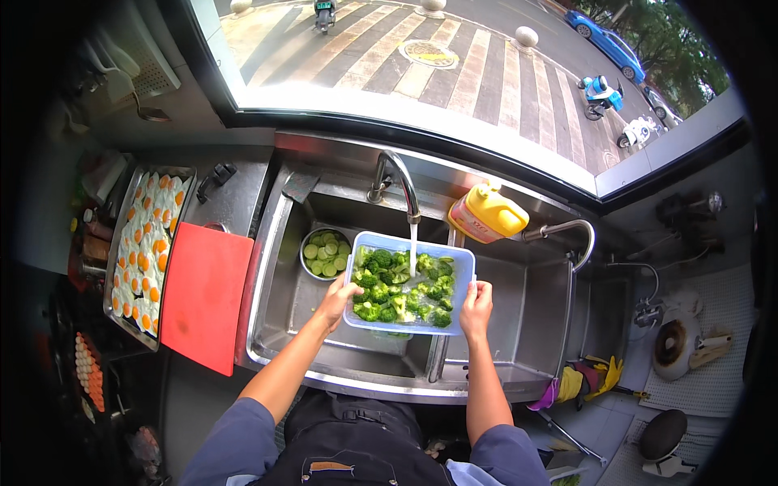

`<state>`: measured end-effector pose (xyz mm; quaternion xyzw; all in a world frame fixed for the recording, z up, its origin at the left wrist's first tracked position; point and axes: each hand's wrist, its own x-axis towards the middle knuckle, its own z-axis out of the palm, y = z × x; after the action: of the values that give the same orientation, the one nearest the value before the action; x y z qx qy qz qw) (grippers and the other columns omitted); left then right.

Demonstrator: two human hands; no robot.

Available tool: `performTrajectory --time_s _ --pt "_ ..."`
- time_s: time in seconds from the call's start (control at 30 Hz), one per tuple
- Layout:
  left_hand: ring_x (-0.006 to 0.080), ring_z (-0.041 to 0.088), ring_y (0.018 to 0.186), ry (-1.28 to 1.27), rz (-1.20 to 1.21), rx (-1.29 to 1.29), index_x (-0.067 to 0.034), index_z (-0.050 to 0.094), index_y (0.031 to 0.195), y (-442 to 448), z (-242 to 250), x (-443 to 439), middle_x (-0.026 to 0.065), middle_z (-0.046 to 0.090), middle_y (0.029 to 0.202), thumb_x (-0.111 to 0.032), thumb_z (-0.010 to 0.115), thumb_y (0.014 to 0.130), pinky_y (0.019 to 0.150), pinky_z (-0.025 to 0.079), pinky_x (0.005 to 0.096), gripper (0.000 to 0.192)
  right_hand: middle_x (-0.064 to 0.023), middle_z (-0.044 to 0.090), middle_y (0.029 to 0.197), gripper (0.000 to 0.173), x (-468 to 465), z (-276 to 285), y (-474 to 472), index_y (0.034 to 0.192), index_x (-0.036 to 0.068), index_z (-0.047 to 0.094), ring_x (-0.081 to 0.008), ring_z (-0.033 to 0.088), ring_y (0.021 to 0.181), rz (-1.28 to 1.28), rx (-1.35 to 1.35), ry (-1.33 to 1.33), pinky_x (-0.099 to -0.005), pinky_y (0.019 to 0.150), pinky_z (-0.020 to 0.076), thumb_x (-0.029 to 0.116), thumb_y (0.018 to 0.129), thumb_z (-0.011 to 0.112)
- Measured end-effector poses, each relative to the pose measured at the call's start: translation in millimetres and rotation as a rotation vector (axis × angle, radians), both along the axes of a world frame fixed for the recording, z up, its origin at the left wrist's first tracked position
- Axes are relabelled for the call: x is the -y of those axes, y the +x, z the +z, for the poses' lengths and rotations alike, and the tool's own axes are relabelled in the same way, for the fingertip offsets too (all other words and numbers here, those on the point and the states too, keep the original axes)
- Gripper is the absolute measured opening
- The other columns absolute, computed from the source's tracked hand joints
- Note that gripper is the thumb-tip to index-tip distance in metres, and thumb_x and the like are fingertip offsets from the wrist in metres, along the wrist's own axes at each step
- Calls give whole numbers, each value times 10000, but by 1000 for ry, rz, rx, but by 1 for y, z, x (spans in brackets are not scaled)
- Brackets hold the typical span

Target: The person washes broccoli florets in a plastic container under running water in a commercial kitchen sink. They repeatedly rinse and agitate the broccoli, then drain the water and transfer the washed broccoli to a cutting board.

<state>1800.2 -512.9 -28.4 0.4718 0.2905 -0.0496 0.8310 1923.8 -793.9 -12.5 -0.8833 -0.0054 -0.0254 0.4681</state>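
Note:
Both my hands hold a translucent blue-white plastic tub [406, 331] under the faucet [398, 164]. My left hand [334, 302] grips the tub's left wall, thumb over the rim. At the right side, my right hand [476, 308] has its fingers curled round the rim. Broccoli florets [381, 294] fill the tub, standing in water. A running stream of water [413, 249] falls among them. Left of the tub, a round metal bowl [303, 263] of pale green slices [328, 252] sits in the left basin of the steel sink [292, 316]. Part of the bowl is hidden behind the tub.
A yellow jug [489, 212] stands on the sink's back ledge. Left lie a red cutting board [206, 297] and a tray [108, 291] of fried eggs [146, 255]. A second curved faucet [586, 234] rises at right. Rubber gloves [571, 384] hang by the sink's right front corner.

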Motion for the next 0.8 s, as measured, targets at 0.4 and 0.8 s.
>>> performTrajectory --time_s 0.4,0.8 --pt "186 487 1084 -36 22 61 -13 460 1324 -10 -12 5 80 533 1176 -77 525 775 944 402 303 557 -65 571 693 186 6 0 -2 918 6 532 -137 518 608 38 -40 27 -315 580 441 186 968 543" --pt "129 483 948 -65 -21 -47 -37 532 1200 23 -46 56 25 544 1019 -98 539 776 869 388 254 428 -103 588 706 198 45 -20 6 931 4 538 -210 550 610 -57 -26 -160 -353 600 454 200 960 542"
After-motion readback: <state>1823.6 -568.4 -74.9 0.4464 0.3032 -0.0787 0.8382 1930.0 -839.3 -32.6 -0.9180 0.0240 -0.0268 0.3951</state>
